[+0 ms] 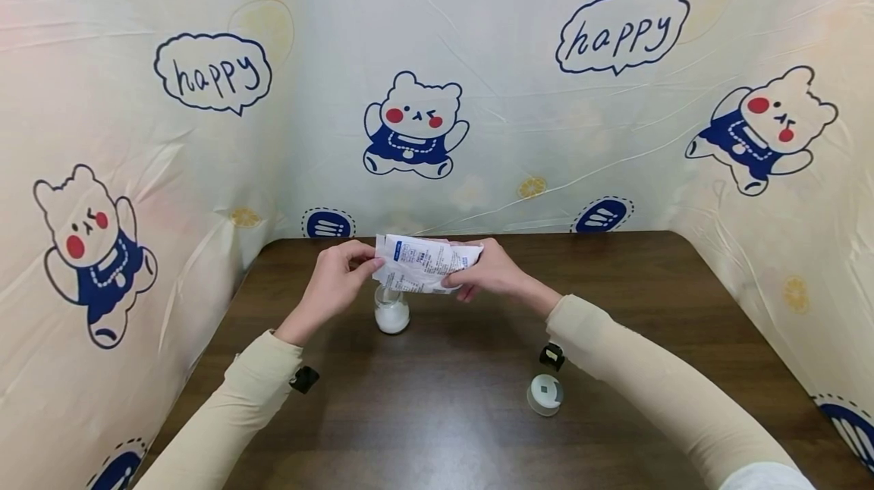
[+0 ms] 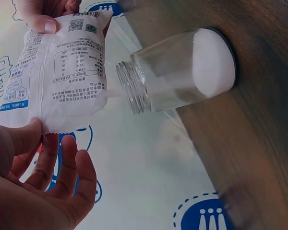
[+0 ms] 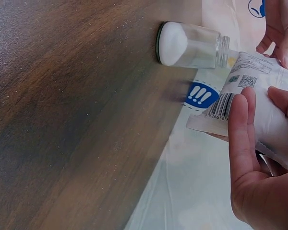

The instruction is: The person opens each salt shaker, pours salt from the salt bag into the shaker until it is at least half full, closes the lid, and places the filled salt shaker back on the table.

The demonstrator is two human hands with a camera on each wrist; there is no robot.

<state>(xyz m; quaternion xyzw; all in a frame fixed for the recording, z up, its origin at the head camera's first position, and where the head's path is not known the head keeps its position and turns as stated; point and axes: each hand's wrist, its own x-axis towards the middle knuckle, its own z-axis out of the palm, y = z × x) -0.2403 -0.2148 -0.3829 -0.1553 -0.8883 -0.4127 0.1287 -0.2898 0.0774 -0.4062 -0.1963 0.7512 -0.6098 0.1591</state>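
A white printed salt bag (image 1: 423, 266) is held sideways above a glass jar (image 1: 392, 317). My left hand (image 1: 331, 281) pinches one end of the bag between thumb and index finger; its other fingers are loosely bent in the left wrist view. The other end is gripped by my right hand (image 1: 497, 270), thumb on the printed face. From the bag's lower corner a thin white stream (image 2: 116, 93) runs into the jar's open threaded mouth (image 2: 133, 87). White granules (image 2: 213, 62) lie in the lower part of the upright jar, their surface sloping.
A round lid (image 1: 545, 394) lies on the dark wooden table (image 1: 437, 414), below my right forearm. Small white specks dot the tabletop in the right wrist view. A patterned cloth (image 1: 492, 149) encloses the table's back and sides.
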